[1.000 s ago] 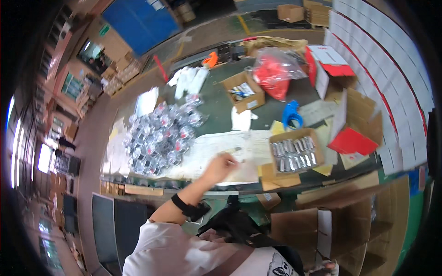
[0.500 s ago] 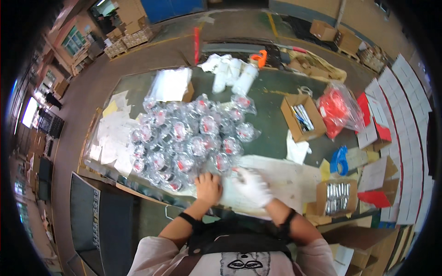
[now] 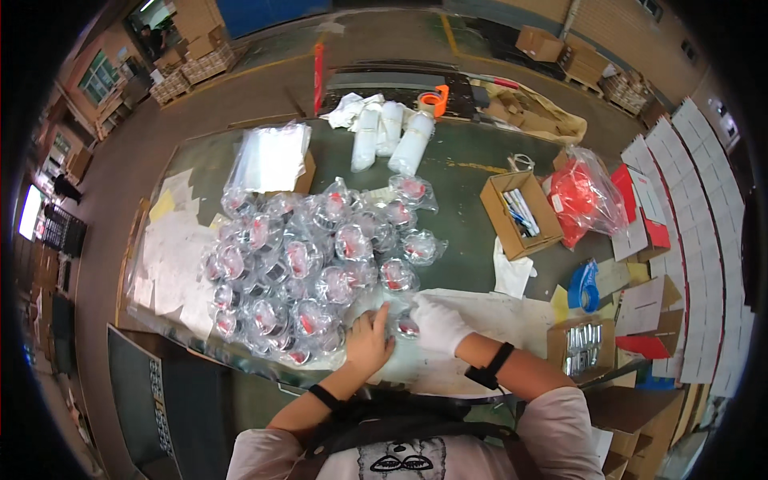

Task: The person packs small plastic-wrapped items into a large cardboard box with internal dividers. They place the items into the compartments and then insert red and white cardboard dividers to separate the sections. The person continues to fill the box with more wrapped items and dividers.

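Several round clear-and-silver pieces with red marks, each in a clear plastic bag, form a pile [image 3: 296, 260] on the table. One bagged round piece [image 3: 406, 326] lies at the near right of the pile, between my hands. My bare left hand [image 3: 368, 344] is at its left side, thumb and index finger apart, the index fingertip beside the plastic. In a white glove, my right hand [image 3: 440, 324] has its fingers closed at the bag's right upper edge. Its fingertips partly cover the plastic.
Rolls of clear bags [image 3: 390, 132] and a stack of flat clear sleeves [image 3: 272, 156] lie at the back. On the right are a carton of pens [image 3: 520, 214], a white glove [image 3: 512, 270], blue tape [image 3: 586, 286], a red-filled bag [image 3: 578, 192] and a box of metal cylinders [image 3: 582, 348].
A bagged piece now lies between my hands, nearer to me than before. My right hand has closed in at its edge, and my left index finger is stretched forward. The view has shifted slightly.
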Demonstrator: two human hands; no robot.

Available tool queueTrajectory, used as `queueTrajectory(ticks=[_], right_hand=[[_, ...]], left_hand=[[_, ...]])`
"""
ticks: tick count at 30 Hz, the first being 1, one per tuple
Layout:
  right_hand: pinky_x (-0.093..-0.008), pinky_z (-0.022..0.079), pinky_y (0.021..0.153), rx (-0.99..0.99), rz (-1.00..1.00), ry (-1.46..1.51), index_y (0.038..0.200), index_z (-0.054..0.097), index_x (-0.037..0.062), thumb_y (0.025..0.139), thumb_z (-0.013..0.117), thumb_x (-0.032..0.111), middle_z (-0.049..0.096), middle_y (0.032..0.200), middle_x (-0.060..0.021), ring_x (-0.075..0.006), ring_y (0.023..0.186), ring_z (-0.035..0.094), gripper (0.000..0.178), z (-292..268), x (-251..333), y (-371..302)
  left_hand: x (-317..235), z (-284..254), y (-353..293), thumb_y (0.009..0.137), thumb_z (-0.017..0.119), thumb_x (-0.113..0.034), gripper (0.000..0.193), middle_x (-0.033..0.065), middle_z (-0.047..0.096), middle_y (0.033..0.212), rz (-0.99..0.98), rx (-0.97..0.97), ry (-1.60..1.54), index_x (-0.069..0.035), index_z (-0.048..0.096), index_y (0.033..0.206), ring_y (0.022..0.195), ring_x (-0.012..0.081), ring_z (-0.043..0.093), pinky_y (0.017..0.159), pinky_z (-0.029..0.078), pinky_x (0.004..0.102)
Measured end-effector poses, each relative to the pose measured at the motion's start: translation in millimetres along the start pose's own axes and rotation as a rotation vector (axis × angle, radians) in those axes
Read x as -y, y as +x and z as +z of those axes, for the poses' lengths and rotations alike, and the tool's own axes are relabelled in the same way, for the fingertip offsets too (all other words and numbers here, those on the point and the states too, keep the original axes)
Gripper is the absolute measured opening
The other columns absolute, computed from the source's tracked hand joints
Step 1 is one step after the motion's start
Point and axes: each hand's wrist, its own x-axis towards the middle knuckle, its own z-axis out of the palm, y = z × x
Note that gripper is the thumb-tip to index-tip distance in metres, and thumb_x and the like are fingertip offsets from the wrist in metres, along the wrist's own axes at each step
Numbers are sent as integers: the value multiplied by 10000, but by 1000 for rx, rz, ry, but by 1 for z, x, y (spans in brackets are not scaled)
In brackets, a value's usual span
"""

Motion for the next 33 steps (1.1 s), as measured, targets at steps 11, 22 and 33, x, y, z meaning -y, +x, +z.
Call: queueTrajectory(ticks=[11,22,33], right_hand=[[-435,529,745,-247,318,-75,1276,469,166,805,574,163,541,1041,-168,-334,918,588,483,-28,-27,13],[-407,515,861,-241,575,196,1131,577,3,689,666,210,602,1126,-208,-315,1064,605,496,-33,-54,3],[-315,499,825,-1023,1165,825,1195,576,15,728,629,135,652,1018,-97,-176,917,613,485,-3,72,-596]], left_hand=[[-23,1,49,754,686,-237,680,176,429,1215,-189,163,82,-188,363,1350,1156,378,425,824,461,560],[9,23,25,761,645,-282,436,194,578,1132,14,-137,195,-106,592,1157,1029,418,526,872,450,495],[-28,14,37,790,657,-239,506,203,614,1081,114,119,385,-3,529,1218,912,365,590,794,494,481]])
